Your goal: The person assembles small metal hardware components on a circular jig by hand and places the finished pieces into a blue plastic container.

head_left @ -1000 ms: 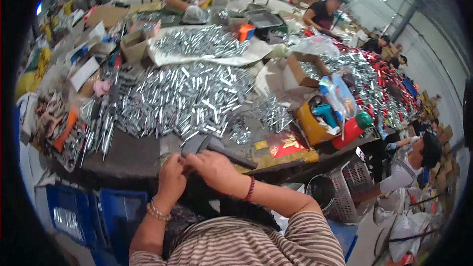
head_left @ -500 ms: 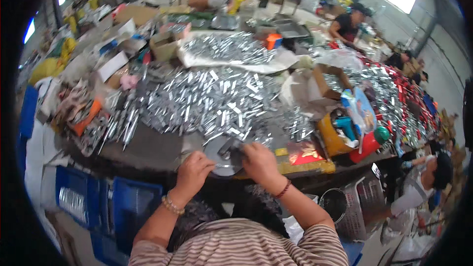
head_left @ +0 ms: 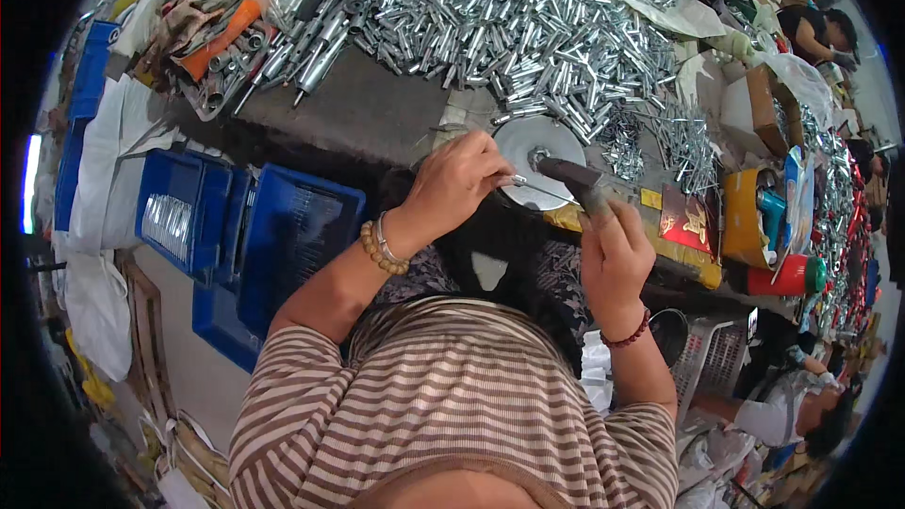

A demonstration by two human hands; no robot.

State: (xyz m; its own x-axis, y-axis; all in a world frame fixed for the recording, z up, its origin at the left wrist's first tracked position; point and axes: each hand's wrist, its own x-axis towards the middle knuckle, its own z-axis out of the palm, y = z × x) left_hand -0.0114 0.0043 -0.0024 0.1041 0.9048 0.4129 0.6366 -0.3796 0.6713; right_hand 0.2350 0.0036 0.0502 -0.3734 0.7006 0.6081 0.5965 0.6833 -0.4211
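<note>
To my right on the desk point(head_left: 353, 113), a red card point(head_left: 685, 220) with gold print lies near a yellow tub point(head_left: 740, 210) holding something teal point(head_left: 772, 217). A red bottle point(head_left: 781, 279) with a green top is just beside the tub; an open cardboard box point(head_left: 769, 111) stands beyond it. Farther right, a person point(head_left: 768, 421) in a white top is near a pale perforated basket point(head_left: 720, 355). To my left is creased white sheeting point(head_left: 106, 316).

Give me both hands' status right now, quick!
Left hand: closed, pinching a thin metal rod.
Right hand: closed around a dark hammer-like tool.
</note>
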